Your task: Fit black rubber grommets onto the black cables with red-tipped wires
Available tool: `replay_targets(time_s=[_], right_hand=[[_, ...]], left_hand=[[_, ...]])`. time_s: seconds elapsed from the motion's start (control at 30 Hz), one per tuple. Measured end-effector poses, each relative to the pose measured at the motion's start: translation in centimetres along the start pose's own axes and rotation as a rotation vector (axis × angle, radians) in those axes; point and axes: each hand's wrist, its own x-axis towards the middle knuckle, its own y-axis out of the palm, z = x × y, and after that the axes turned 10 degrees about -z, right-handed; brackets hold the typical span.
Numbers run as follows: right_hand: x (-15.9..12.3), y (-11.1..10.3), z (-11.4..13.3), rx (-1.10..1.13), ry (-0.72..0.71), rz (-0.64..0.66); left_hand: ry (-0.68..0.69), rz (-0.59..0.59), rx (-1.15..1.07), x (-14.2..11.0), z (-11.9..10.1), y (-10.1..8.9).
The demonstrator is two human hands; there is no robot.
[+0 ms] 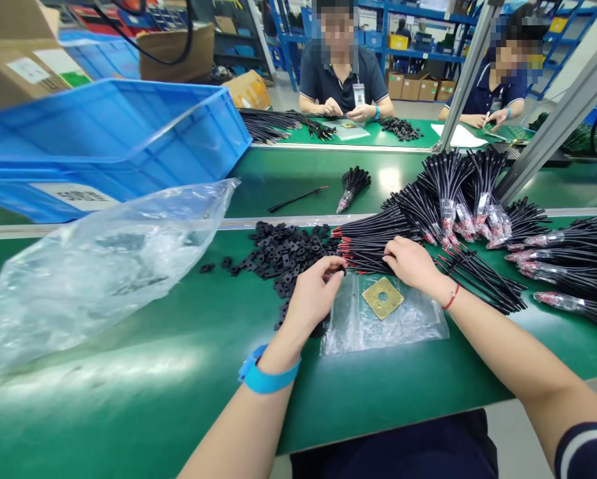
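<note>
Two bare hands work over the green table [188,412] in the head view. The left hand [318,293] has its fingers pinched nearly together, one small black piece [343,269] at their tips. The right hand [410,264] is curled with its fingers at the loose cables [368,233], which lie in a row, red ends leftward; whether it grips any, I cannot tell. Too many black clips [288,249] to count lie heaped beyond the left hand, which hides part of them. One square plate [391,307] with a hole lies on one flat clear bag [335,336] between the forearms. At least four cable bundles [568,269] lie to the right, more piled behind. One single cable [298,199] and one short bundle [354,186] lie farther back. One big plastic bag [128,246] overlaps one large blue bin [178,146]. Two co-workers [345,80] sit opposite, two slanted metal posts [465,80] standing nearby.
</note>
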Motion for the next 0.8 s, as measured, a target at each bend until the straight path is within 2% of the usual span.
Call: replay_targets(time_s=[0.2, 0.3, 0.4, 0.5, 0.63, 0.7, 0.8], right_hand=[[-2.4, -3.6, -1.5, 0.150, 0.013, -0.066], [-4.3, -4.7, -1.2, 0.253, -0.025, -0.036], [-6.6, -4.6, -0.4, 0.213, -0.087, 0.079], [-8.5, -3.5, 0.5, 0.087, -0.130, 0.141], [-9.5, -2.4, 1.1, -0.036, -0.225, 0.205], [-9.5, -2.1, 1.1, -0.042, -0.220, 0.202], [-9.4, -2.2, 0.5, 0.078, -0.106, 0.174]], left_hand=[[0.026, -0.019, -0.066, -0.5, 0.0, 0.7], [-0.044, -0.002, -0.193, -0.6, -0.2, 1.1], [-0.148, 0.006, -0.362, -0.7, -0.6, 1.2], [-0.250, 0.006, -0.477, -0.9, -1.1, 1.2], [-0.341, 0.054, -0.570, -1.1, -1.6, 1.3], [-0.357, 0.087, -0.594, -1.3, -1.9, 1.4], [-0.366, 0.116, -0.619, -1.6, -2.2, 1.7]])
